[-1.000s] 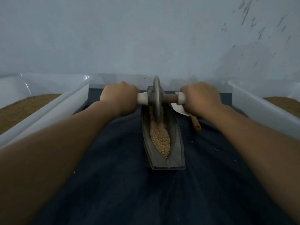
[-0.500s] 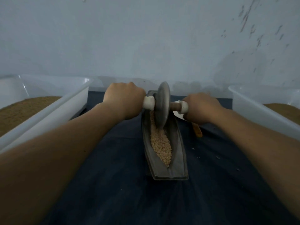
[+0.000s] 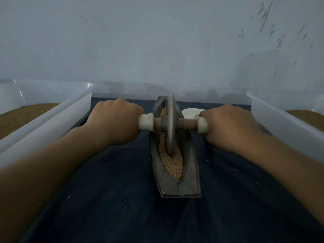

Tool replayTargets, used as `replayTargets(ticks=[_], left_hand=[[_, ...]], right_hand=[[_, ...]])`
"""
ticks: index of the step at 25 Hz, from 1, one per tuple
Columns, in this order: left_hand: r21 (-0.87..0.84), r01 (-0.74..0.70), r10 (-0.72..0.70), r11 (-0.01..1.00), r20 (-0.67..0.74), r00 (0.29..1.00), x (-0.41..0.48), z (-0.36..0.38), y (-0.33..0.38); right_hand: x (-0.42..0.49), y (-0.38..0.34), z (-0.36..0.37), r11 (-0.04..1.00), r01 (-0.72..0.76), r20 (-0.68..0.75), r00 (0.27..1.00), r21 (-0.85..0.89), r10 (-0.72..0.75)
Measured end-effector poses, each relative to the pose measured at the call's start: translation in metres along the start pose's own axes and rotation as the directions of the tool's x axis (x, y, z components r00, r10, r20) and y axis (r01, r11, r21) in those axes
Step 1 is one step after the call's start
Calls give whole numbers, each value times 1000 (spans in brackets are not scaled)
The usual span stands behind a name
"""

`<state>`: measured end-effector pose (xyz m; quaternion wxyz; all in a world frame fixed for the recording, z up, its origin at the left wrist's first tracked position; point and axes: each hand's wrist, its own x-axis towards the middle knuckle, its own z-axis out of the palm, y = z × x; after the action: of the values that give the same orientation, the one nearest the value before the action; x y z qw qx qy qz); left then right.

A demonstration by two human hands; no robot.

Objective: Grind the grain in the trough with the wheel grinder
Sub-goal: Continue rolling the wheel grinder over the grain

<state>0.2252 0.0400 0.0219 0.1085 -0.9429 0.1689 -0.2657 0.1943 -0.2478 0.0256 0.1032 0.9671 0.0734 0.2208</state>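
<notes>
Desk (image 3: 122, 207): covered by a dark blue cloth, with a few small specks (image 3: 235, 170) scattered on its right side. Two bare forearms reach in from the near edge, one on each side.

Trough (image 3: 180, 192): grey, boat-shaped, lying at centre with its long axis running near to far. Its blunt near end rests on the cloth.

Grain (image 3: 172, 163): pale tan kernels fill the channel of the trough, heaped toward the near half.

Wheel (image 3: 170, 127): grey disc, standing upright on edge in the channel around the trough's middle. Its lower rim is sunk into the grain. A wooden axle (image 3: 186, 124) passes through its hub, crosswise to the trough, with a white collar on each side.

Left grip (image 3: 114, 123): the hand is curled tight round the left end of the axle, against the left collar.

Right grip (image 3: 231, 130): the hand is curled round the right end, against the right collar.

Left tub (image 3: 52, 118) and right tub (image 3: 280, 123): white plastic, flanking the work area, each holding brown meal (image 3: 22, 116).

A white object (image 3: 190, 112) lies just beyond the right grip, partly hidden; its nature cannot be told.

Wall (image 3: 157, 41): pale, with dark marks at upper right.
</notes>
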Motion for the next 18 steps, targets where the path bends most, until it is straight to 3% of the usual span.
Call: replayTargets(ticks=[7, 9, 12, 14, 18], left_hand=[[-73, 79, -65, 994, 181, 981, 37, -2, 6], [-37, 22, -18, 999, 107, 994, 20, -8, 5], [41, -86, 89, 995, -84, 992, -21, -12, 4], [76, -60, 67, 995, -90, 994, -17, -12, 6], [88, 46, -49, 995, 30, 998, 32, -18, 21]], right_hand=[[52, -12, -4, 999, -43, 115, 992, 9, 41], [28, -5, -7, 999, 7, 143, 990, 34, -12], [-7, 3, -5, 995, 99, -21, 995, 31, -99], [-1, 0, -5, 996, 81, -10, 997, 26, -80], [33, -15, 2, 987, -73, 177, 983, 142, 47]])
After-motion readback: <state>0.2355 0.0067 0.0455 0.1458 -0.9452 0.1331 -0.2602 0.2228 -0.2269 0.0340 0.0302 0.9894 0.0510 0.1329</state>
